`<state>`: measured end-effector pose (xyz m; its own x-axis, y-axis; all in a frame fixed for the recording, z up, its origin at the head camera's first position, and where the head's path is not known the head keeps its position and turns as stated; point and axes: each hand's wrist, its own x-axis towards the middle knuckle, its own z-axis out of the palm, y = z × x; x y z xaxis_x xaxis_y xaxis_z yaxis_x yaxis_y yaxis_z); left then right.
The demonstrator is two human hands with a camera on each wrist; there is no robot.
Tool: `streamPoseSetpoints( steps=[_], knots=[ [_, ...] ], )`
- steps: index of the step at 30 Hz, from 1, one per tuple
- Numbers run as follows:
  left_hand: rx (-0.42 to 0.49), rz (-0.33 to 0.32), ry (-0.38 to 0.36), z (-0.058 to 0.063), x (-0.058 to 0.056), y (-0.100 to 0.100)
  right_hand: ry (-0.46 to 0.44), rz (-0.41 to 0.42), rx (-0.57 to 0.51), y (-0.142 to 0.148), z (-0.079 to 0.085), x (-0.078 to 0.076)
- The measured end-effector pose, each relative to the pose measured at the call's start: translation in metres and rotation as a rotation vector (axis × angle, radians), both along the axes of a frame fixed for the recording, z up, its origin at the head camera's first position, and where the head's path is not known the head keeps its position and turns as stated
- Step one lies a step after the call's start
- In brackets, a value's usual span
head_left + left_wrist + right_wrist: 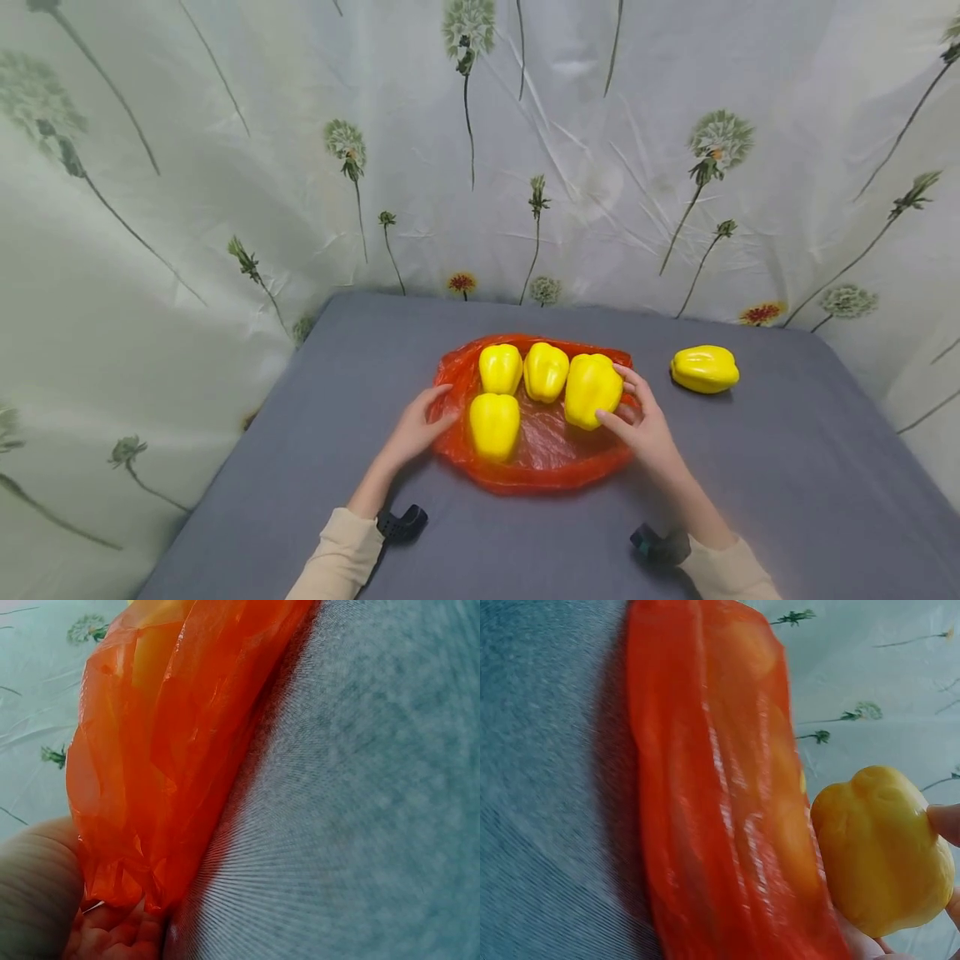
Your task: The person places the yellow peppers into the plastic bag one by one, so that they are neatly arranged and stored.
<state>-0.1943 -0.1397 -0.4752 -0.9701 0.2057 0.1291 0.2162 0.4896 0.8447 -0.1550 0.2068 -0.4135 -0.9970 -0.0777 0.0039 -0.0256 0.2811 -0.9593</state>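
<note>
A red plastic bag [525,479] lies spread with its mouth up on the grey table. Three yellow bell peppers sit inside: one pepper [500,369] at the back left, another pepper [546,372] beside it, a third pepper [495,427] at the front left. My left hand [422,425] grips the bag's left edge; in the left wrist view the film [150,787] bunches up at the fingers. Between thumb and fingers, my right hand [647,421] holds a yellow bell pepper [885,855] at the bag's right rim. The bag's wall partly hides that hand's fingers.
Another yellow bell pepper [705,369] lies on its side on the grey table [757,467], right of the bag. A pale curtain [585,167] with dandelion prints hangs behind the table and along its sides. Dark straps with devices [405,523] sit on both wrists.
</note>
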Motion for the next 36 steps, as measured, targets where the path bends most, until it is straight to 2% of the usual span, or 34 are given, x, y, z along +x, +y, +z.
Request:
streamPoseSetpoints(
  steps=[5, 12, 18, 23, 27, 36],
  knots=[
    [-0.003, -0.011, 0.029, 0.0, 0.001, 0.0, -0.029, 0.031, 0.001, -0.005, -0.004, 0.002],
    [0.009, -0.004, 0.012, -0.001, 0.001, 0.0, -0.107, 0.071, 0.027, -0.011, -0.006, 0.003],
    [0.002, -0.004, 0.025, -0.001, 0.0, 0.001, -0.168, 0.098, 0.071, -0.02, -0.008, 0.005],
    [-0.007, -0.016, 0.035, -0.002, 0.003, 0.001, -0.157, 0.137, 0.059, -0.028, -0.017, 0.011],
    [0.002, -0.029, 0.056, 0.0, 0.005, 0.001, -0.111, 0.17, 0.065, -0.032, -0.024, 0.013],
    [-0.021, -0.031, 0.058, -0.002, 0.0, 0.001, -0.029, 0.179, 0.11, -0.036, -0.031, 0.01]
  ],
)
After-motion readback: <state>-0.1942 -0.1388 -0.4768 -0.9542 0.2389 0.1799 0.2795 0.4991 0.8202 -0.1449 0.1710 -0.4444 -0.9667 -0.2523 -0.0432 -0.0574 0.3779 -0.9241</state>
